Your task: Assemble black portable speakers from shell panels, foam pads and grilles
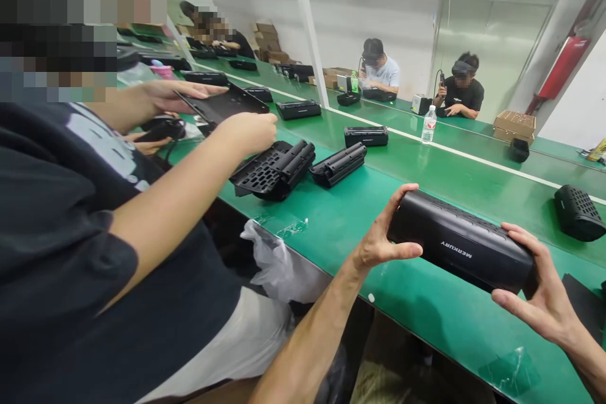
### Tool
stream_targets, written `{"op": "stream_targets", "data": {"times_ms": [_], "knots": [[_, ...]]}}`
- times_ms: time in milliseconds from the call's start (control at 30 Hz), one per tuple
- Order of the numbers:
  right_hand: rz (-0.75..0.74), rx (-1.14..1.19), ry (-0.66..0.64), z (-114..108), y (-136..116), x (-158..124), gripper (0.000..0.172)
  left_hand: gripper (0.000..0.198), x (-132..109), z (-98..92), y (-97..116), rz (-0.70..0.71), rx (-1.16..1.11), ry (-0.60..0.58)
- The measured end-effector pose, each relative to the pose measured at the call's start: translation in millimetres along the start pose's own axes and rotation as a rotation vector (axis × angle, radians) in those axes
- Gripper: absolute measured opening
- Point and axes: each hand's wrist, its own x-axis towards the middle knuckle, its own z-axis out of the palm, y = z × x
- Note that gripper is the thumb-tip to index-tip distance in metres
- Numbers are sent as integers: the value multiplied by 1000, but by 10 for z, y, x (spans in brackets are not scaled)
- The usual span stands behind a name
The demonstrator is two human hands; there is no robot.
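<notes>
Green workbench point(426, 303): long surface running left to right. Co-worker in black shirt point(71, 233) at left, hands on flat black panel point(227, 104). Black speaker point(461, 249), lettering "MERKURY" on side, held level just above near edge of workbench. Left hand point(381, 233) grasps speaker's left end, thumb under, fingers over top. Right hand point(540, 284) cups speaker's right end. Black grille halves point(274, 167), point(338, 164) lie further left on bench. Water bottle point(428, 124) upright beyond white stripe.
</notes>
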Motion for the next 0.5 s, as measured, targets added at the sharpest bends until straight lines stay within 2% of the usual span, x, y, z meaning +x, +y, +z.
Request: {"op": "stream_targets", "data": {"times_ms": [67,167,233,333,433,500], "knots": [[13,2,-4,-29,10,28,74,103,13,15,4,-1,-16,9],[87,16,-40,-60,21,51,93,99,27,33,6,50,-9,60],[115,35,-54,-67,17,48,99,99,33,32,16,81,13,75],[97,63,-46,-75,-9,36,86,103,35,3,36,39,32,13],[57,49,-24,-95,-35,45,79,118,25,-43,44,-22,37,-79],[45,41,-15,-106,-40,61,77,128,16,-66,48,-23,66,-90]]}}
